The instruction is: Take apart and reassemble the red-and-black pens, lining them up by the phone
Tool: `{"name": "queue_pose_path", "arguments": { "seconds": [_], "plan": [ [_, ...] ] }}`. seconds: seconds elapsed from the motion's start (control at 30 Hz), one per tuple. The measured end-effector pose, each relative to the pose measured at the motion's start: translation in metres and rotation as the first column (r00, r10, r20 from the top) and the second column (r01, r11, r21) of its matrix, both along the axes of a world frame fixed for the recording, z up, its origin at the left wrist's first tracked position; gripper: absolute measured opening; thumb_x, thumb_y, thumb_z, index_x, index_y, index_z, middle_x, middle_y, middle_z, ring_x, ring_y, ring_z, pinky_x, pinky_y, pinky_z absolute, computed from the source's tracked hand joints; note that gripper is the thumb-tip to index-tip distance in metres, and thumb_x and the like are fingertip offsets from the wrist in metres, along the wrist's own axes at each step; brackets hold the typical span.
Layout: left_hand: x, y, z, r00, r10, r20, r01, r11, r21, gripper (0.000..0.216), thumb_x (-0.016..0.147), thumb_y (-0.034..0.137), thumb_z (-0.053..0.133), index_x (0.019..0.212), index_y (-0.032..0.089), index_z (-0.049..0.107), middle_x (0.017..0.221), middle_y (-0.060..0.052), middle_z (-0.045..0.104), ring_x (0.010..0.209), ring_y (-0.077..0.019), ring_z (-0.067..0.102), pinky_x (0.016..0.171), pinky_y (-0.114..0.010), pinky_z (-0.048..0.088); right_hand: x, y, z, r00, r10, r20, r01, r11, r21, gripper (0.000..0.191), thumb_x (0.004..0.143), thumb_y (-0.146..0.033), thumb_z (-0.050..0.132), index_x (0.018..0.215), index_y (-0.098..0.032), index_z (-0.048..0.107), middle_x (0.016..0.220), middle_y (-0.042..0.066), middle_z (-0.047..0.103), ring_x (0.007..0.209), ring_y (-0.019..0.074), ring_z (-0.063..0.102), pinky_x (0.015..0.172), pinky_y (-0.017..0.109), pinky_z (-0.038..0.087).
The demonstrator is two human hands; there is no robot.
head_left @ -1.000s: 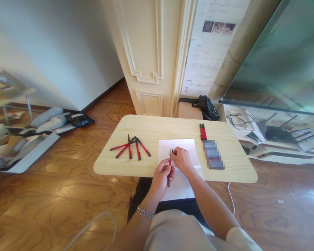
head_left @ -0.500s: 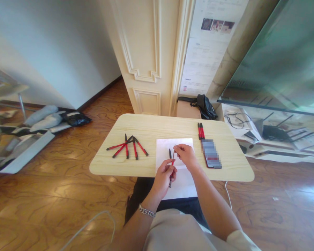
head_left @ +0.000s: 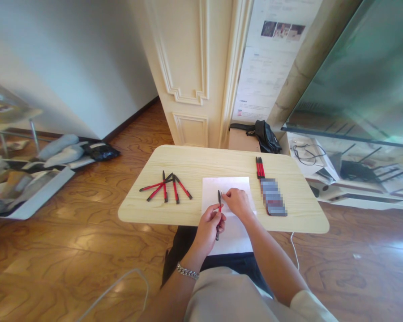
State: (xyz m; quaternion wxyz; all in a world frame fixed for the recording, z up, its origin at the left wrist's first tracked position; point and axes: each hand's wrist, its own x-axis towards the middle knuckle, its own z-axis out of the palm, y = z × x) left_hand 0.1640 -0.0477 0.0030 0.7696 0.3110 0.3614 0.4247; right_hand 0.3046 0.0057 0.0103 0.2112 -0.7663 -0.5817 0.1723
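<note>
Pen (head_left: 219,206) clenched by left hand (head_left: 208,227) above the table (head_left: 154,212) edge; right hand (head_left: 237,203) pinches its top.

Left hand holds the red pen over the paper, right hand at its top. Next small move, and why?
Likely steady the red pen in the left hand and let the right hand seat its black top end: that hand sits at that end above the paper, and whether it is joined is unclear.
</note>
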Motion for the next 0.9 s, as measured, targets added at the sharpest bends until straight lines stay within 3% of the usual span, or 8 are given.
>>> {"name": "queue_pose_path", "arguments": {
  "seconds": [0.2, 0.27, 0.4, 0.6, 0.7, 0.8, 0.9],
  "plan": [
    [0.004, 0.002, -0.001, 1.000, -0.003, 0.006, 0.003, 1.000, 0.015, 0.033, 0.080, 0.034, 0.063, 0.109, 0.019, 0.055, 0.071, 0.000, 0.055, 0.052, -0.0073, 0.047, 0.045, -0.019, 0.028, 0.007, -0.008, 0.011, 0.977, 0.001, -0.211, 0.023, 0.994, 0.111, 0.034, 0.085, -0.045, 0.051, 0.070, -0.020, 0.068, 0.068, 0.006, 0.067, 0.064, 0.0169, 0.057, 0.059, 0.028, 0.034],
    [0.007, 0.003, -0.001, 1.000, -0.011, -0.001, 0.011, 1.000, 0.027, 0.033, 0.081, 0.034, 0.062, 0.109, 0.019, 0.055, 0.071, 0.000, 0.055, 0.051, -0.0074, 0.047, 0.044, -0.020, 0.028, 0.010, -0.015, 0.014, 0.931, 0.042, -0.362, -0.001, 0.994, 0.114, 0.039, 0.086, -0.048, 0.047, 0.072, -0.018, 0.068, 0.065, 0.004, 0.066, 0.061, 0.0154, 0.055, 0.057, 0.027, 0.035],
    [0.014, 0.001, -0.001, 1.000, -0.016, -0.005, 0.016, 1.000, 0.026, 0.032, 0.081, 0.033, 0.061, 0.109, 0.019, 0.054, 0.071, 0.000, 0.056, 0.050, -0.0075, 0.048, 0.044, -0.020, 0.028, 0.011, -0.026, 0.015, 0.796, 0.144, -0.588, -0.115, 0.990, 0.087, 0.030, 0.078, -0.044, 0.058, 0.075, -0.017, 0.069, 0.068, 0.001, 0.065, 0.063, 0.0135, 0.055, 0.058, 0.024, 0.039],
    [0.016, -0.005, -0.003, 0.998, -0.059, -0.018, 0.060, 0.998, 0.023, 0.033, 0.081, 0.034, 0.062, 0.109, 0.019, 0.055, 0.069, 0.001, 0.056, 0.050, -0.0073, 0.048, 0.045, -0.020, 0.030, 0.029, -0.011, 0.015, 0.667, -0.019, -0.745, 0.102, 0.993, 0.065, 0.033, 0.075, -0.046, 0.059, 0.077, -0.015, 0.067, 0.065, 0.003, 0.064, 0.053, 0.0100, 0.049, 0.048, 0.022, 0.034],
    [0.012, -0.005, -0.003, 0.999, -0.043, -0.023, 0.043, 0.999, 0.016, 0.034, 0.080, 0.035, 0.063, 0.109, 0.019, 0.055, 0.070, 0.001, 0.056, 0.051, -0.0077, 0.049, 0.045, -0.020, 0.031, 0.038, 0.001, 0.013, 0.736, -0.071, -0.673, 0.144, 0.988, 0.053, 0.034, 0.075, -0.046, 0.059, 0.074, -0.014, 0.068, 0.061, 0.003, 0.063, 0.051, 0.0106, 0.050, 0.048, 0.023, 0.033],
    [0.010, -0.003, -0.001, 1.000, -0.020, -0.023, 0.020, 1.000, 0.009, 0.036, 0.079, 0.036, 0.064, 0.109, 0.018, 0.056, 0.070, 0.001, 0.057, 0.051, -0.0082, 0.050, 0.045, -0.020, 0.033, 0.035, 0.006, 0.007, 0.901, -0.070, -0.427, 0.081, 0.997, 0.008, 0.028, 0.076, -0.040, 0.059, 0.071, -0.016, 0.071, 0.061, 0.004, 0.066, 0.057, 0.0143, 0.057, 0.054, 0.025, 0.037],
    [0.010, -0.001, 0.002, 1.000, -0.018, -0.018, 0.018, 1.000, 0.005, 0.038, 0.079, 0.037, 0.065, 0.110, 0.018, 0.055, 0.070, 0.000, 0.058, 0.052, -0.0090, 0.052, 0.046, -0.021, 0.035, 0.022, 0.004, 0.003, 0.976, -0.065, -0.207, 0.066, 0.998, -0.002, 0.020, 0.077, -0.035, 0.060, 0.077, -0.019, 0.072, 0.074, 0.006, 0.071, 0.072, 0.0181, 0.063, 0.065, 0.027, 0.040]
  ]
}}
